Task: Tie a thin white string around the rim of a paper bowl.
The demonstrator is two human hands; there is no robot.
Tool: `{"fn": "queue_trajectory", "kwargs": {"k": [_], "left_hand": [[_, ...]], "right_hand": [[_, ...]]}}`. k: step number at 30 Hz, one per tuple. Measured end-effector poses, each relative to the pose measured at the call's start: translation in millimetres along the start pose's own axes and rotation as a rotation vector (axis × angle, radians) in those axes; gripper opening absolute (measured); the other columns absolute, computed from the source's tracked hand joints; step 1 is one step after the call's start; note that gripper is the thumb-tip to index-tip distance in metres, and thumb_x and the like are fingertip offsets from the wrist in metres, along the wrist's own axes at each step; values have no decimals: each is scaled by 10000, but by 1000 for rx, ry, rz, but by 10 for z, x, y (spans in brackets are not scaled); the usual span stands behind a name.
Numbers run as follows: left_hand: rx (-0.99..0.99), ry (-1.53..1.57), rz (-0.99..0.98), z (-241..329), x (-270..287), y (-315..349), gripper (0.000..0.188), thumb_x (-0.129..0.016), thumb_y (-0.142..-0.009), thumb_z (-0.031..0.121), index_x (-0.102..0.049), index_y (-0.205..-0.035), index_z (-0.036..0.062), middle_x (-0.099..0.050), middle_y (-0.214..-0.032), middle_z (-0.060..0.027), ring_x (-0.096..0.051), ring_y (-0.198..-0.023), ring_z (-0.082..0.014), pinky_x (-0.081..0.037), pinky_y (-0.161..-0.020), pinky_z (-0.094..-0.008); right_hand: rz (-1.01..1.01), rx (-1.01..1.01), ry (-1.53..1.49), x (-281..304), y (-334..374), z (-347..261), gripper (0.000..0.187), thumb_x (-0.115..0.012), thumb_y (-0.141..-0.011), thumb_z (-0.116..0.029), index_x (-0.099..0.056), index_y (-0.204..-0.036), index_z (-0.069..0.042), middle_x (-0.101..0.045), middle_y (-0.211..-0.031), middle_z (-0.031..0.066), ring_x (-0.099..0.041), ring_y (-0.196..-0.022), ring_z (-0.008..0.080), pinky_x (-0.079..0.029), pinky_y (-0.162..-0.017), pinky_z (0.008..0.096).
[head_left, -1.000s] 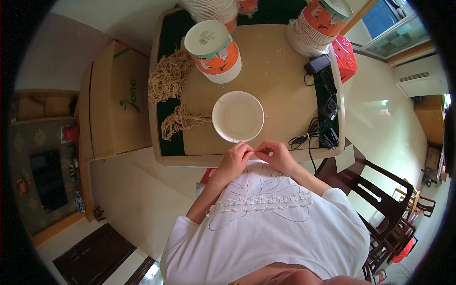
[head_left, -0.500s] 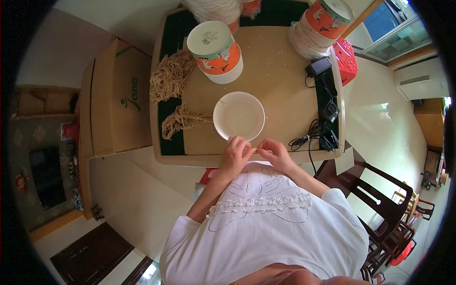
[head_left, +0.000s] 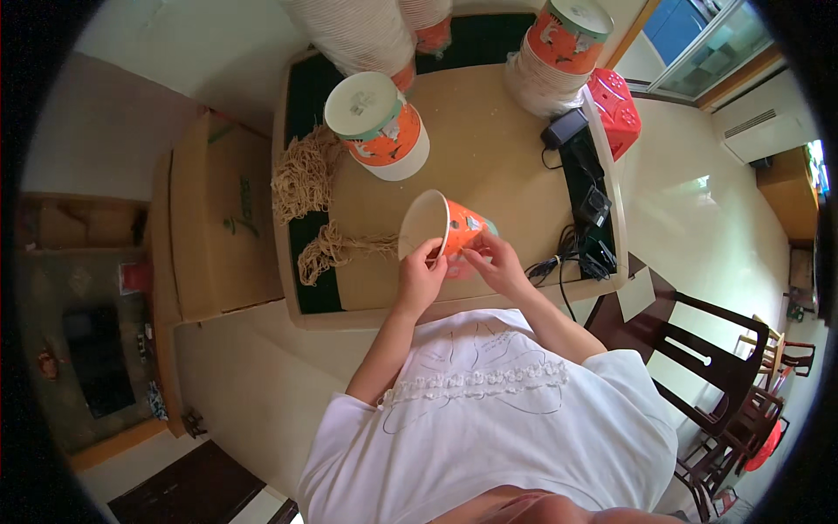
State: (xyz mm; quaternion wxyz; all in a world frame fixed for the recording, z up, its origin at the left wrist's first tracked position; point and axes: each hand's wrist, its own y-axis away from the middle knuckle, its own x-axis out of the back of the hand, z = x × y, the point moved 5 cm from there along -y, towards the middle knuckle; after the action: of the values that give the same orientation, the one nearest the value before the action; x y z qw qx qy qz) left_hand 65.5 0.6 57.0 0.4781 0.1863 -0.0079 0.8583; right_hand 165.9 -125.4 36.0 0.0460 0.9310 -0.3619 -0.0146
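- My left hand [head_left: 422,281] and my right hand [head_left: 496,265] both grasp the orange paper bucket [head_left: 443,230], tilted on its side above the near edge of the table [head_left: 489,148].
- Left of it lie brown rope handles [head_left: 336,247].
- Farther, one upside-down bucket [head_left: 379,125] stands; black cables [head_left: 583,236] lie right.

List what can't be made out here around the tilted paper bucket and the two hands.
Head view only:
- Paper bucket: its base is behind the left hand and right hand.
- Anything thin pinched in the fingers: too small to tell.
- Stack of white cups: top cut off by the upper edge.
- Cables: blurred tangle.
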Motion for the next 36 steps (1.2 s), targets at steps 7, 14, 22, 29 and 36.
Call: {"fn": "queue_trajectory", "kwargs": {"k": [7, 14, 22, 29, 36], "left_hand": [[-5, 56, 9, 50, 0, 32, 267, -572, -839, -8, -590, -1105, -13, -679, -940, -121, -669, -845, -183, -538, -744, -295], [-14, 114, -37, -11, 16, 62, 330, -542, -834, -61, -557, -1158, -3, -661, -969, -108, -643, -883, -166, -526, -773, -293], [91, 247, -2, -83, -44, -5, 182, -578, -855, -18, -583, -1037, -8, -631, -912, -39, -599, -796, -99, -513, -729, -270], [102, 197, 56, -96, -39, -41, 57, -617, -852, 30, -593, -898, 5, -619, -781, -14, -573, -702, -60, -520, -647, -227], [153, 483, -57, -122, -90, -94, 116, -633, -841, 21, -602, -951, -2, -639, -882, -36, -605, -752, -85, -530, -668, -227]], "right_hand": [[-45, -22, 123, -6, -133, -59, 156, -652, -837, -115, -586, -889, 17, -611, -788, 61, -581, -734, 120, -489, -662, 279], [-17, -140, 59, 51, -192, -150, 155, -638, -841, -124, -578, -870, 16, -613, -783, 67, -596, -706, 132, -498, -629, 279], [-97, -145, 75, -11, -201, -20, 148, -627, -847, -115, -569, -874, 18, -603, -784, 54, -584, -734, 111, -500, -662, 275], [-108, -170, -12, 40, -137, -40, 115, -610, -874, -102, -564, -871, 3, -575, -798, 16, -549, -746, 81, -487, -690, 249], [-15, -39, -212, 47, -104, -38, 96, -595, -896, -90, -543, -911, -11, -575, -847, 15, -547, -799, 70, -464, -705, 238]]}}
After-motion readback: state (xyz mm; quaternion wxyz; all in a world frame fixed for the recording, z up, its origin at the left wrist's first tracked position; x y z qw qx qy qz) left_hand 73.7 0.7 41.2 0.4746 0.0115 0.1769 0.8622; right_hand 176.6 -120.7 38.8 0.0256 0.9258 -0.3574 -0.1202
